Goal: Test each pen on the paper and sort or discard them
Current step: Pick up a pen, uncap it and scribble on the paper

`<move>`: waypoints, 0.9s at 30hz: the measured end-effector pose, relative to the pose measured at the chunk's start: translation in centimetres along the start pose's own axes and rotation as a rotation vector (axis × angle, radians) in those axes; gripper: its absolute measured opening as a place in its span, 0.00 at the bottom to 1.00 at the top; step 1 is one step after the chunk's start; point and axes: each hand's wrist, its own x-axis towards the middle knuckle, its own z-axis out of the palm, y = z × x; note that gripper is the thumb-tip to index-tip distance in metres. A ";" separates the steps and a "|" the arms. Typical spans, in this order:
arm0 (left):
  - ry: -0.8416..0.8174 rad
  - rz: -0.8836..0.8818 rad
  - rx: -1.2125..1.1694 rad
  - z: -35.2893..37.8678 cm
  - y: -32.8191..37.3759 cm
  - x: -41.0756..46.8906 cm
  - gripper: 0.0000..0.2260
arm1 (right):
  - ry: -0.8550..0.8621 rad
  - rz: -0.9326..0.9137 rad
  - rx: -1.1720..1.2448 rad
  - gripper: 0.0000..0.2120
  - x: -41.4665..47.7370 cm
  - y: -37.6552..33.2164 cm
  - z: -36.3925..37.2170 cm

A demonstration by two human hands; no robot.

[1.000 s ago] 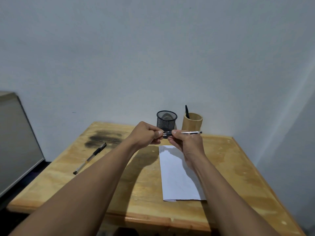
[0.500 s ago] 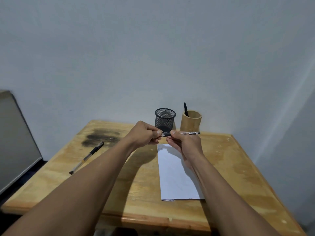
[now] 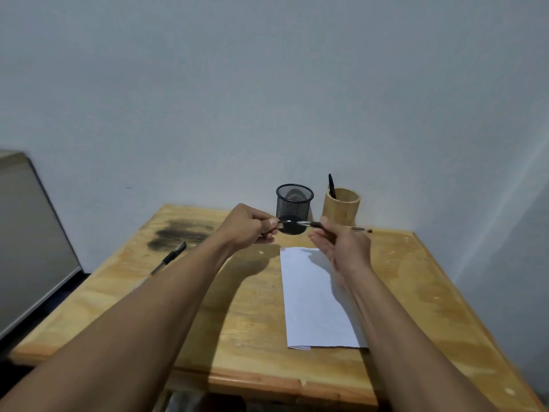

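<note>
Pale wooden desk [image 3: 237, 337] pushed against a plain grey-white wall. Nearest, at 6 o'clock of the hands: white folded sheet of paper [image 3: 315, 307], flat on the desk, long side running away toward the wall. Out at 9 o'clock of the paper, well apart: clear-barrelled pen with a black cap [image 3: 169, 258], lying loose on a diagonal, probably waiting for its test.

Above the paper's far end, raised off the desk: slim black-and-silver ballpoint pen [image 3: 310, 223], held level between both hands. Thumb and forefinger of the curled left hand [image 3: 246, 227] pinching the pen's left end. Fingertips of the right hand [image 3: 341, 248] pinching the barrel, palm turned up, tail end poking out toward 3 o'clock. Cannot tell whether a cap has come off or is only gripped.

Judged light, stiff and smooth, so apt to roll or slip in a slack pinch. Best taken on the barrel close to the tip for writing, with any cap pulled straight along the axis.

Beyond the hands at 12 o'clock: round black wire-mesh cup [image 3: 294, 200], seemingly with no pens in it. Just beside it, at 1 o'clock: cylindrical bamboo cup [image 3: 341, 208], with one black pen [image 3: 331, 185] standing inside, leaning on the rim. Far off at 10 o'clock: dark smudge [image 3: 181, 233] on the desk top.
</note>
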 end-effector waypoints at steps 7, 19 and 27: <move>0.066 0.025 0.185 0.3 -1.8 1.3 0.06 | -0.061 -0.055 -0.304 0.05 0.0 1.6 -0.6; 0.220 0.064 0.626 2.9 -4.0 2.8 0.04 | -0.077 -0.055 -0.372 0.08 0.3 3.4 -2.0; 0.274 0.061 0.681 3.7 -4.5 3.0 0.09 | -0.062 -0.049 -0.373 0.09 0.6 3.9 -2.3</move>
